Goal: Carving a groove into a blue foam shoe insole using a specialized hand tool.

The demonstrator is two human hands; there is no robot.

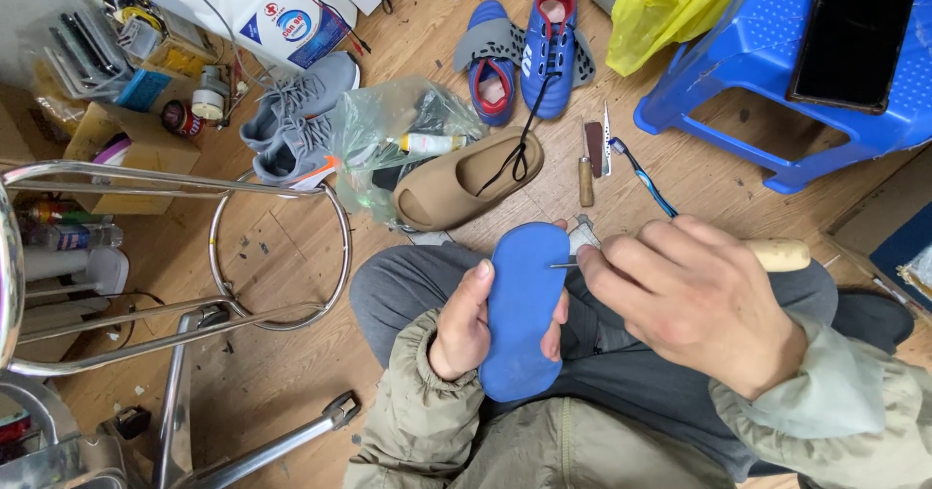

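Our left hand [464,326] grips the flat blue foam insole [522,309] upright over our lap. Our right hand [701,300], closed around a wooden-handled awl [777,254], touches its metal tip to the insole's right edge.

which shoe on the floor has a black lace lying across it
The tan slip-on shoe. The lace trails onto it from the blue boots; the grey sneakers keep their own grey laces.

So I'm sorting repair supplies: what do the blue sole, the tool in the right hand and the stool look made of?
The blue sole in the left hand looks like matte foam or rubber. The tool in the right hand has a pale, wood-looking handle and a thin metal tip. The blue stool looks like glossy moulded plastic with a perforated top.
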